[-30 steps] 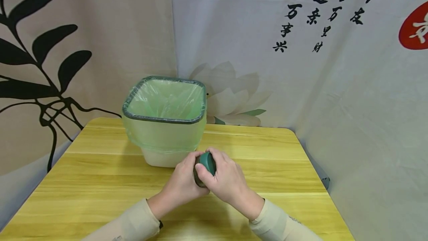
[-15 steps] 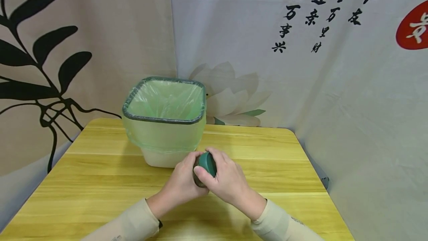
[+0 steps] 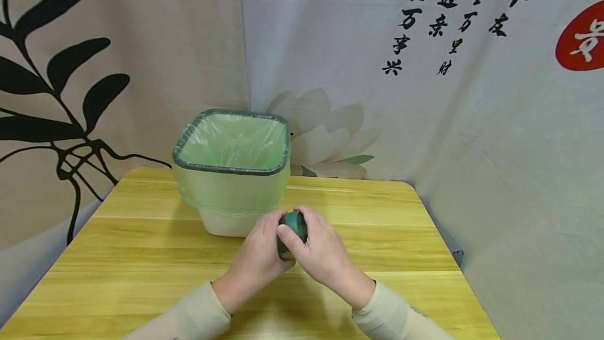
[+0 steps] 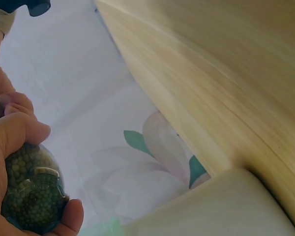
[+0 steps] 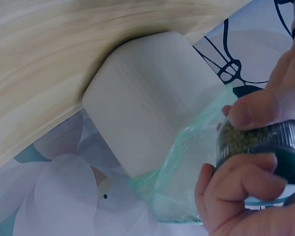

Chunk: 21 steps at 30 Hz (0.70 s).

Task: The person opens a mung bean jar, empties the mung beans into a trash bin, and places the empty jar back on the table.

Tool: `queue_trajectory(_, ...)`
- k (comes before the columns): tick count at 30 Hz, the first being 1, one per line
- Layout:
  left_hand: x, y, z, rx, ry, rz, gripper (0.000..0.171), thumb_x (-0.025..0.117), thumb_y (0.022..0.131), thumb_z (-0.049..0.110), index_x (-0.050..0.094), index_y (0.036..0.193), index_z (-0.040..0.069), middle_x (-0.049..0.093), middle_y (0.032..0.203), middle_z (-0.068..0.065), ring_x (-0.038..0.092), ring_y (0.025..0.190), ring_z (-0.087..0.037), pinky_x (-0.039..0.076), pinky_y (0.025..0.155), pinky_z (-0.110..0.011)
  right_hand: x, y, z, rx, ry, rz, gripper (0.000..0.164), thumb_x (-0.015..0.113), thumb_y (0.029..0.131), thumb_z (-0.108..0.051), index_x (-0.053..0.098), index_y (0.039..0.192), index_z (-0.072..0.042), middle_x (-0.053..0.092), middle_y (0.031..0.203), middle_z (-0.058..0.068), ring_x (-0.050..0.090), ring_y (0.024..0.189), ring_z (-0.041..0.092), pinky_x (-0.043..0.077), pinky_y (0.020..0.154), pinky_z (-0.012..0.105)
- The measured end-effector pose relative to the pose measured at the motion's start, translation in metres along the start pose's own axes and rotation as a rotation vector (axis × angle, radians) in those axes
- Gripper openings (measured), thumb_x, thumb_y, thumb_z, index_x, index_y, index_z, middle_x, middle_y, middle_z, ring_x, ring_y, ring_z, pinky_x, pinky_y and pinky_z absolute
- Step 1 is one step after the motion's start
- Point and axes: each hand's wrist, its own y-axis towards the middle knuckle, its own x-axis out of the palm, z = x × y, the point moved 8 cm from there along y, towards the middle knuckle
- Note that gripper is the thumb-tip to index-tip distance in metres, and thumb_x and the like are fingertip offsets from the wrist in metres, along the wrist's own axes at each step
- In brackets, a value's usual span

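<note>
A clear jar (image 3: 285, 252) with a green lid (image 3: 296, 223) is held between both hands above the wooden table. My left hand (image 3: 259, 251) wraps round the jar's body. In the left wrist view, small green beans (image 4: 34, 206) show through its clear wall. The right hand (image 3: 326, 253) grips the lid end, its thumb laid across the near side. In the right wrist view the lid (image 5: 290, 167) sits on the ribbed neck of the jar, partly hidden by the right hand's fingers (image 5: 246, 182).
Just beyond the hands, to the left, a white bin (image 3: 228, 225) stands on the table (image 3: 377, 245). Its light green plastic liner (image 3: 236, 190) folds out over the wall under a dark rim (image 3: 226, 168). Printed cloth (image 3: 330, 41) hangs behind the table.
The hands and jar have shifted slightly to the right, and the jar's tilt has changed a little. Both hands keep their hold; the bin has stayed put.
</note>
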Motion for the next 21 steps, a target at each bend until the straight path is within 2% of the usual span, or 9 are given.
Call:
queue_trajectory(3,0.000,0.000,0.001,-0.015,-0.008,-0.010,0.085,0.097,0.055,0.005,0.053,0.127,-0.005,0.068,0.109,-0.016,0.068,0.096,-0.028,0.063,0.085,-0.040,0.001,0.000,0.000,0.010,0.002,0.024,0.059,0.056,0.104,-0.059,0.062,0.139,-0.012,0.071,0.130,0.008,0.070,0.104,0.022,0.059,0.081,0.038)
queue_trajectory(6,0.002,-0.001,-0.002,-0.065,-0.047,-0.058,0.086,0.097,0.055,0.004,0.053,0.129,-0.005,0.068,0.111,-0.016,0.069,0.097,-0.028,0.063,0.085,-0.041,0.002,-0.001,0.000,0.013,-0.008,0.031,0.059,0.056,0.103,-0.060,0.063,0.138,-0.013,0.072,0.128,0.008,0.069,0.100,0.021,0.058,0.077,0.035)
queue_trajectory(13,0.013,-0.008,-0.016,-0.295,-0.256,-0.251,0.086,0.094,0.062,0.007,0.053,0.137,-0.001,0.067,0.123,-0.012,0.069,0.104,-0.023,0.063,0.089,-0.043,0.004,-0.005,-0.002,-0.046,-0.069,0.035,0.058,0.062,0.099,-0.056,0.064,0.137,-0.012,0.073,0.123,0.011,0.071,0.094,0.022,0.059,0.070,0.032)
queue_trajectory(15,0.014,-0.009,-0.018,-0.314,-0.274,-0.271,0.086,0.094,0.063,0.008,0.053,0.138,-0.001,0.067,0.124,-0.012,0.069,0.106,-0.023,0.063,0.091,-0.043,0.004,-0.005,-0.003,-0.057,-0.083,0.039,0.058,0.062,0.099,-0.056,0.064,0.137,-0.012,0.073,0.123,0.012,0.072,0.094,0.022,0.059,0.070,0.032)
queue_trajectory(21,0.013,-0.009,-0.018,-0.304,-0.271,-0.275,0.087,0.094,0.063,0.008,0.053,0.139,-0.001,0.067,0.125,-0.012,0.069,0.106,-0.024,0.063,0.090,-0.043,0.005,-0.005,-0.003,-0.059,-0.089,0.036,0.058,0.062,0.099,-0.055,0.064,0.137,-0.012,0.073,0.123,0.011,0.071,0.092,0.021,0.058,0.068,0.031)
